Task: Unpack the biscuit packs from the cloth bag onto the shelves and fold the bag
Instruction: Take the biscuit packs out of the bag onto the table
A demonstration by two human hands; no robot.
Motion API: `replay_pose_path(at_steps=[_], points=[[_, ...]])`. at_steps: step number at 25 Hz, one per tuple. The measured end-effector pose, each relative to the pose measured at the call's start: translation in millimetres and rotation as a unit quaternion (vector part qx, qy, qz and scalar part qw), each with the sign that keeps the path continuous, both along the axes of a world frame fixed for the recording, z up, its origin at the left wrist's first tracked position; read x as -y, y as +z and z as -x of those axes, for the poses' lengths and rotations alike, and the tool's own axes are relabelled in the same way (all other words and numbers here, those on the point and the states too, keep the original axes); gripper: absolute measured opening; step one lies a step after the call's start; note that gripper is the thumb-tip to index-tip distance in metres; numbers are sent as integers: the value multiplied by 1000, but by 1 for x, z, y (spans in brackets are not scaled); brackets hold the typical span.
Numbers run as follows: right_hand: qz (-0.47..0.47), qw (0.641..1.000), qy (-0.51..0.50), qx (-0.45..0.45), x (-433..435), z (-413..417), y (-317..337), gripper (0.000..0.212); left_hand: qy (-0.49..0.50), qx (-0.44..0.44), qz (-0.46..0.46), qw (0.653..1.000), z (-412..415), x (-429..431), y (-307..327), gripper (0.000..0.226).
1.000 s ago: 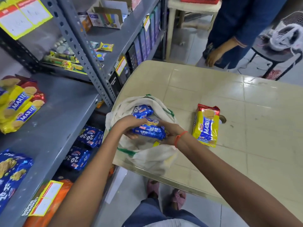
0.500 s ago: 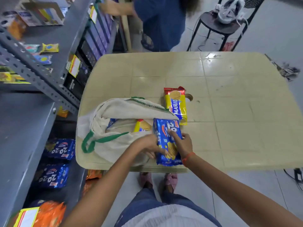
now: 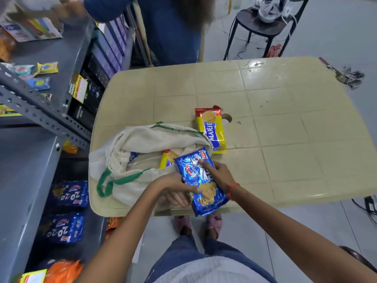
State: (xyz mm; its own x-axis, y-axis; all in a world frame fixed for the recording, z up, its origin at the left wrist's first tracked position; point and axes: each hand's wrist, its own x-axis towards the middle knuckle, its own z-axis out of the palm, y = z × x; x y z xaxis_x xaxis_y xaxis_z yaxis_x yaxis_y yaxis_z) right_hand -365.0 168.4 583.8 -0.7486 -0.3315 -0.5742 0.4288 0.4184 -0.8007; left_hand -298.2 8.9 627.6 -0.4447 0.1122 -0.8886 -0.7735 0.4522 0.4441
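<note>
shelves (image 3: 30, 170): left, blue 20-20 packs (image 3: 70, 194) below, partly shadowed.
cloth bag (image 3: 142, 139): open on bench (image 3: 285, 119); packs inside mostly hidden.
left hand (image 3: 175, 190) + right hand (image 3: 219, 174): fingers grip blue pack (image 3: 202, 180) at bench edge.
Marie pack (image 3: 212, 129): beside bag, corner covered.

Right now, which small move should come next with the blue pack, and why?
Probably carry the blue pack, held by both the left hand and right hand, left to the lower shelf, where matching 20-20 packs lie.
</note>
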Motion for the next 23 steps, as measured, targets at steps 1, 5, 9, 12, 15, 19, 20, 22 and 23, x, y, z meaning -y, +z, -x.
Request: replay_pose_path(at_steps=[1,5,9,12,15,19,20,22,23], points=[[6,1000,12,-5,-1,-2,1,29,-25,5,-6,1000,0,5,4,31],[-6,998,-26,-50,-18,-16,-6,20,-55,24,-52,997,-6,-7,-7,34],[-55,990,-120,-45,-52,-20,-27,26,-57,24,-28,998,6,-47,-31,45],[-137,980,-139,-47,-67,-12,-42,30,-37,22,-5,999,21,-70,-49,47],[-159,976,-133,-63,-57,0,-49,37,19,10,37,999,33,-74,-60,46],[-273,956,-46,-99,-33,18,-48,42,30,-39,134,990,47,-66,-59,37],[-283,952,-34,-112,-28,22,-48,46,26,-78,170,982,52,-63,-58,39],[-280,948,-14,-150,-20,35,-44,57,30,-166,243,955,61,-57,-55,48],[-274,949,-12,-157,-17,43,-40,60,53,-190,255,947,66,-56,-53,50]])
